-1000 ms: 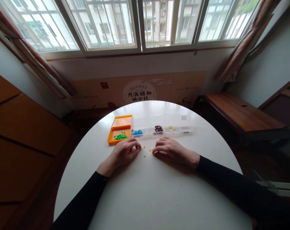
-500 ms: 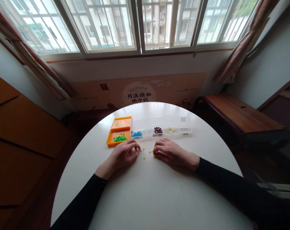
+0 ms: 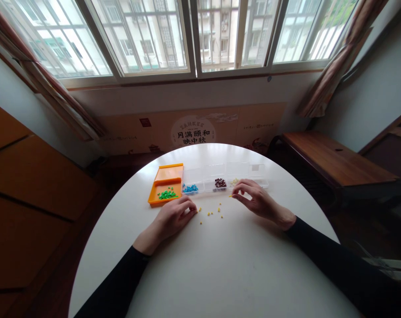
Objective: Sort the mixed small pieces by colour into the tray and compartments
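Several tiny yellow pieces lie scattered on the white round table between my hands. My right hand is lifted in front of the clear compartment box, thumb and forefinger pinched on a small yellow piece. On the left, my left hand rests on the table with thumb and forefinger closed together, right beside a few yellow pieces; what is between those fingertips is too small to make out. Behind it stands an orange tray with green pieces inside.
Blue pieces, dark brown pieces and pale yellow pieces sit in separate compartments of the clear box, whose lids stand open. A wooden bench is at the right, a barred window beyond the table.
My right hand has moved right and up from the yellow pieces, carrying one towards the clear box. My left hand has hardly moved. The view has shifted slightly.
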